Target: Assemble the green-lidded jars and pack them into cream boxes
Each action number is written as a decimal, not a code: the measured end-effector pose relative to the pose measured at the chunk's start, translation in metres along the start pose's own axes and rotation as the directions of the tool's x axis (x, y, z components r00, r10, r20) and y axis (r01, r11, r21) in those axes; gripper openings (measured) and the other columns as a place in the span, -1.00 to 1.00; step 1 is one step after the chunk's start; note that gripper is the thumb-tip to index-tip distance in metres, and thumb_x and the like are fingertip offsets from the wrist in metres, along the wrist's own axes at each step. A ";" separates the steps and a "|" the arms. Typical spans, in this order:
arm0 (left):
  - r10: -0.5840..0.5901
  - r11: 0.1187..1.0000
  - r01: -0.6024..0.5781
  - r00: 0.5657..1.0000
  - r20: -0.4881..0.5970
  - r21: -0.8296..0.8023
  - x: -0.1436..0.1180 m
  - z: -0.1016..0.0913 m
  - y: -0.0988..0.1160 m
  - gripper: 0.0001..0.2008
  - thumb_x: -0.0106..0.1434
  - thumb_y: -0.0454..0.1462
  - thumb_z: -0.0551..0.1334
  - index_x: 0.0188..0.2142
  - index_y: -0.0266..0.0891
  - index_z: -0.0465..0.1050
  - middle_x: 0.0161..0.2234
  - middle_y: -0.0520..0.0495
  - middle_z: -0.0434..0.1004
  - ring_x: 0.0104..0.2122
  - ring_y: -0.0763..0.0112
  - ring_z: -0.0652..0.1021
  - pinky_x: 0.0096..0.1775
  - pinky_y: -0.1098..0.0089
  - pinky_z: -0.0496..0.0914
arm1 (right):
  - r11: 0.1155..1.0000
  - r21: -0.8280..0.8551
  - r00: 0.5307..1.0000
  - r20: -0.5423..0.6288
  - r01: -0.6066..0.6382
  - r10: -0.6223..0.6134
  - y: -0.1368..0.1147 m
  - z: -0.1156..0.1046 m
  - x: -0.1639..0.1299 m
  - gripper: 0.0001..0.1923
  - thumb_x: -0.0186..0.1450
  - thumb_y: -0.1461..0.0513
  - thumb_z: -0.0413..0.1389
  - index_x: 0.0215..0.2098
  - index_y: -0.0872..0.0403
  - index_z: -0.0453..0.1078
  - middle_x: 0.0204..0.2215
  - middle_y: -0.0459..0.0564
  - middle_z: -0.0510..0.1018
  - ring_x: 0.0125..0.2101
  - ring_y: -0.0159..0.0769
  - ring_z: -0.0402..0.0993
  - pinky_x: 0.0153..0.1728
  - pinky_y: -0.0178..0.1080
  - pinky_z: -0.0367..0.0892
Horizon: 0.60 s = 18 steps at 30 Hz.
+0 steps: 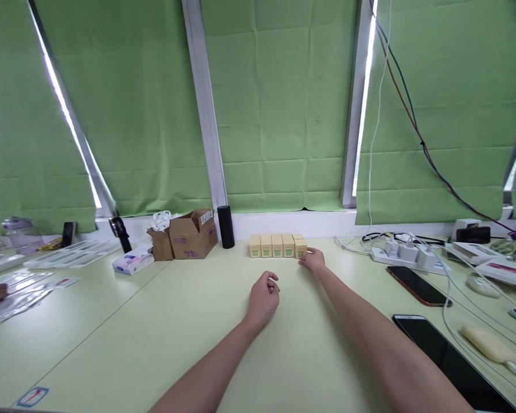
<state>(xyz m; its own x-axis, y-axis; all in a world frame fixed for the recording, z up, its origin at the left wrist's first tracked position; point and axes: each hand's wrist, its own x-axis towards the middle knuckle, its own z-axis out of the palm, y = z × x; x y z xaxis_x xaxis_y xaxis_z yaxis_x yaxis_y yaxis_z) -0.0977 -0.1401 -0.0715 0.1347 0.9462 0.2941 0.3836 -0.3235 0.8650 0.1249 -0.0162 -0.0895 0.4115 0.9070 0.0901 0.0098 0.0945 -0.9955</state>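
Yellow little boxes point(277, 245) are standing in a tidy row of five at the far edge of the pale green table point(163, 321), below the green blinds point(279, 109). In the head view you are reaching your right hand point(313, 261) out so its fingers are touching the rightmost box point(301, 247), resting against it rather than wrapped round it. Your left hand point(263, 298) is hovering loosely curled over bare table, well short of the row, holding nothing. As a judgement, the lining-up is looking nearly finished, with only the end box being nudged. A cardboard box point(192, 235) and a black cylinder point(226, 226) are sitting left of the row; phones point(415, 285) and a power strip point(398, 253) are lying to your right.
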 end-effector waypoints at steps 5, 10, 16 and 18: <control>-0.001 1.000 0.001 1.000 0.001 0.013 0.001 0.001 0.000 -0.72 0.09 -0.49 0.15 -0.23 -0.15 0.37 -0.44 0.05 0.51 -0.42 0.39 0.49 -0.35 0.45 0.28 | 0.992 0.039 0.990 0.078 -0.123 0.120 -0.005 0.000 -0.006 -0.63 0.43 0.14 0.19 0.15 0.09 0.38 0.08 0.10 0.51 -0.03 -0.16 0.53 -0.06 -0.04 0.54; -0.002 1.000 0.003 1.000 -0.003 0.025 0.001 0.000 0.001 -0.73 0.09 -0.49 0.16 -0.24 -0.15 0.37 -0.44 0.04 0.52 -0.41 0.39 0.50 -0.33 0.44 0.29 | 0.990 0.067 0.991 0.067 -0.124 0.120 -0.009 -0.004 -0.009 -0.37 0.23 0.34 0.21 0.25 0.00 0.24 0.00 0.10 0.53 -0.12 -0.22 0.56 -0.31 -0.24 0.64; -0.005 0.999 0.005 1.000 -0.007 0.033 0.000 0.000 0.003 -0.73 0.09 -0.48 0.15 -0.24 -0.15 0.37 -0.45 0.04 0.51 -0.42 0.39 0.49 -0.34 0.44 0.29 | 0.997 0.036 0.996 0.058 -0.075 0.073 -0.008 -0.006 -0.007 -0.37 0.11 0.32 0.22 0.15 -0.07 0.31 -0.13 0.02 0.51 -0.19 -0.22 0.54 -0.34 -0.19 0.66; -0.002 0.999 0.003 1.000 -0.007 0.033 0.000 0.000 0.002 -0.74 0.10 -0.47 0.15 -0.24 -0.15 0.37 -0.45 0.04 0.51 -0.42 0.39 0.49 -0.35 0.44 0.29 | 1.000 0.017 0.997 0.072 -0.025 0.023 -0.008 -0.006 -0.008 -0.40 0.09 0.30 0.23 0.12 -0.07 0.35 -0.18 0.00 0.51 -0.24 -0.22 0.54 -0.35 -0.18 0.66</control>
<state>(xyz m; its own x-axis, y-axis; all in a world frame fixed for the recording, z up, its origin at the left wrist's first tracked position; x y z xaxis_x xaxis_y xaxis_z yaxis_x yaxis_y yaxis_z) -0.0968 -0.1408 -0.0697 0.1272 0.9470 0.2949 0.4136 -0.3209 0.8520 0.1268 -0.0262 -0.0822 0.3452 0.9360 0.0687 -0.0160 0.0790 -0.9967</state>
